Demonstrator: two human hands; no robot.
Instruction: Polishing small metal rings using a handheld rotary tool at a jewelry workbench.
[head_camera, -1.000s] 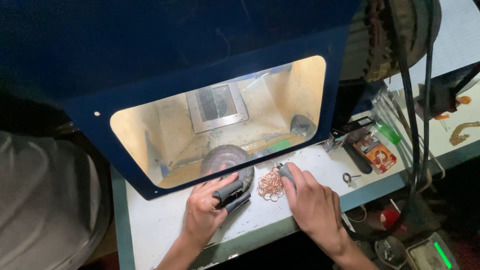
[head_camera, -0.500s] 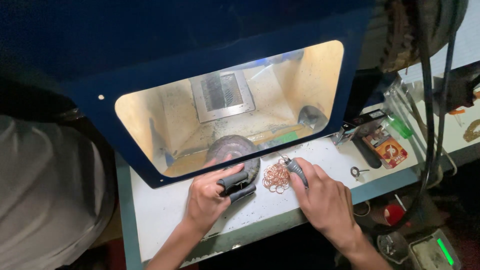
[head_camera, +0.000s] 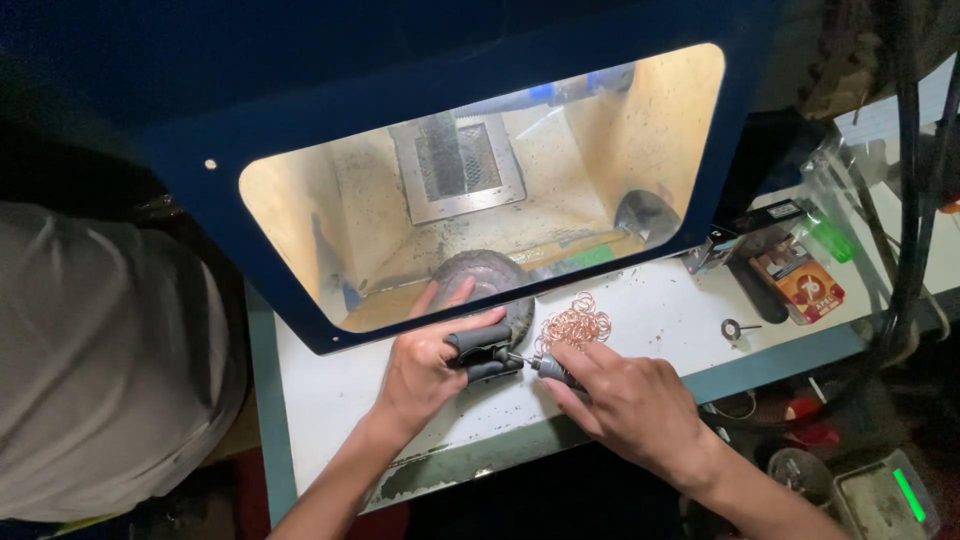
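A big blue box with a see-through window sits on the white table. Inside, the walls glow yellow, and a metal grate lies on the floor of the box. A round grey wheel sits at the front edge of the box, half inside.

A person in a grey shirt stands at the left.

The left hand is closed around the grey grips of pliers, just in front of the wheel. The right hand is closed around a small dark tool. The tips of the pliers and the tool meet between the two hands. What is between the tips is too small to tell.

A little pile of copper rings lies on the table, just behind the right hand and touching its fingers.

To the right lie an orange packet and a small key.
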